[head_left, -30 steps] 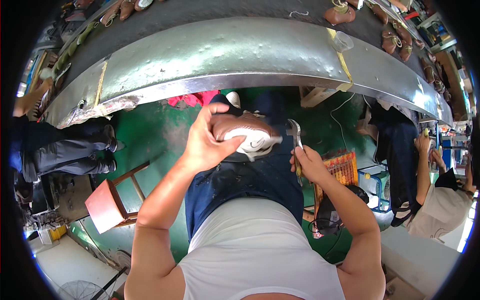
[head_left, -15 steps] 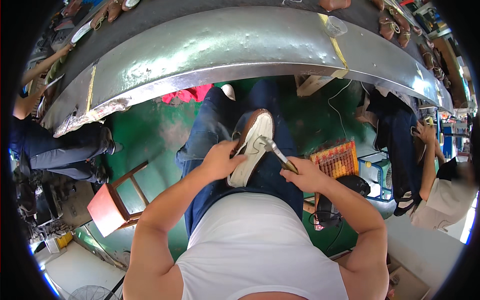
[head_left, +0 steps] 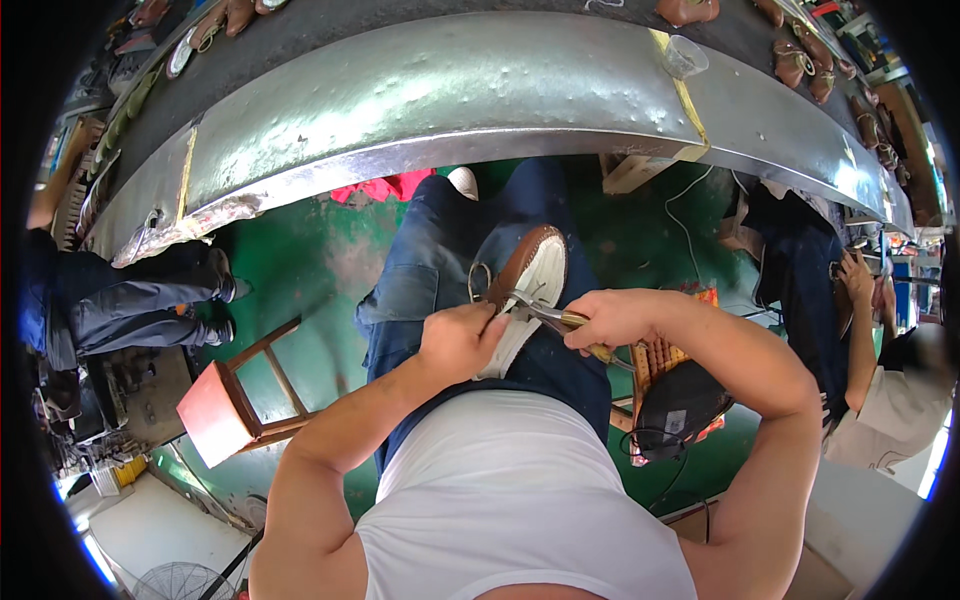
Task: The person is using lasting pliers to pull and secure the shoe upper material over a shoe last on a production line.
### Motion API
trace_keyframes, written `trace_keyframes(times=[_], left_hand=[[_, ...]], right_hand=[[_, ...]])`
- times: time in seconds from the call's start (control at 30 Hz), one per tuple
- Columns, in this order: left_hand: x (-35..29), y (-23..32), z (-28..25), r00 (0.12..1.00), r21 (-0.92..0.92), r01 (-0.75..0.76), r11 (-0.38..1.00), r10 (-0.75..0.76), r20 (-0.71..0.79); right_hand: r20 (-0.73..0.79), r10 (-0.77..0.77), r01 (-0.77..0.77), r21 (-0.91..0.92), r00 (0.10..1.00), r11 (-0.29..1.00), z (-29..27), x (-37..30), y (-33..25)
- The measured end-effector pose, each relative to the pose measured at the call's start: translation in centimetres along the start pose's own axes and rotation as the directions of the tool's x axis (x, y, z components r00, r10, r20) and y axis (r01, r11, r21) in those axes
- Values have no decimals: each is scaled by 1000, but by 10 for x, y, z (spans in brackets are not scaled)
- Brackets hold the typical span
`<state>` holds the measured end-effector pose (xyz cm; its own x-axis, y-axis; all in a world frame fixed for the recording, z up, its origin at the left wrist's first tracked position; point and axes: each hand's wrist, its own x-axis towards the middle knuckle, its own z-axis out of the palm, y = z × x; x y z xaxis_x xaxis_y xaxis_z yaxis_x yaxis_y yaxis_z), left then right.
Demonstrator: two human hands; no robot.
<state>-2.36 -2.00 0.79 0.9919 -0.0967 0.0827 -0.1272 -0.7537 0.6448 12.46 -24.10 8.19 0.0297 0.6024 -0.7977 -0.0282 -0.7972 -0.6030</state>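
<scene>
A shoe [head_left: 543,278] with a brown upper and a pale sole lies sole-up across my thighs, toe pointing away from me. My left hand [head_left: 455,340] is closed on its left side, thumb and fingers pinching near the edge. In my right hand [head_left: 612,322] is a pair of pliers [head_left: 548,309] with yellowish handles, held from the right. The jaws reach over the sole to the edge beside my left thumb; whether they grip the material there is too small to tell. A thin loop [head_left: 479,281], perhaps a lace, sticks out at the shoe's left side.
A long metal-edged bench [head_left: 420,90] curves ahead, with brown shoes and a clear plastic cup [head_left: 685,57] on it. A wooden stool [head_left: 218,412] stands at left, a beaded seat mat [head_left: 655,368] and black bag [head_left: 682,408] at right. Other people sit on both sides.
My right hand has turned the pliers so that their jaws lie at the shoe's left edge. My right elbow has swung outward, and my left hand has shifted slightly right and nearer me.
</scene>
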Motion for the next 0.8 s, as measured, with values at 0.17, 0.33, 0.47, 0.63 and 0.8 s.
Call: trace_keyframes(times=[0.17, 0.33, 0.47, 0.63, 0.8], left_hand=[[-9, -39, 48, 934, -571, 356, 740, -307, 183], [-4, -56, 42, 918, -598, 352, 720, -142, 370], [6, -61, 36, 885, -664, 401, 631, -79, 459], [10, -46, 16, 857, -632, 439, 638, -86, 508], [-6, 4, -3, 908, -36, 288, 957, -261, 328]], right_hand=[[7, 67, -56, -473, 998, 879, -11, -13, -24], [-264, -326, 92, -632, 908, 770, 14, 7, 30], [-348, -499, 198, -628, 794, 753, 28, 34, 67], [-444, -505, 167, -607, 740, 777, 31, 41, 65], [-431, -451, 143, -580, 782, 802, 34, 31, 52]])
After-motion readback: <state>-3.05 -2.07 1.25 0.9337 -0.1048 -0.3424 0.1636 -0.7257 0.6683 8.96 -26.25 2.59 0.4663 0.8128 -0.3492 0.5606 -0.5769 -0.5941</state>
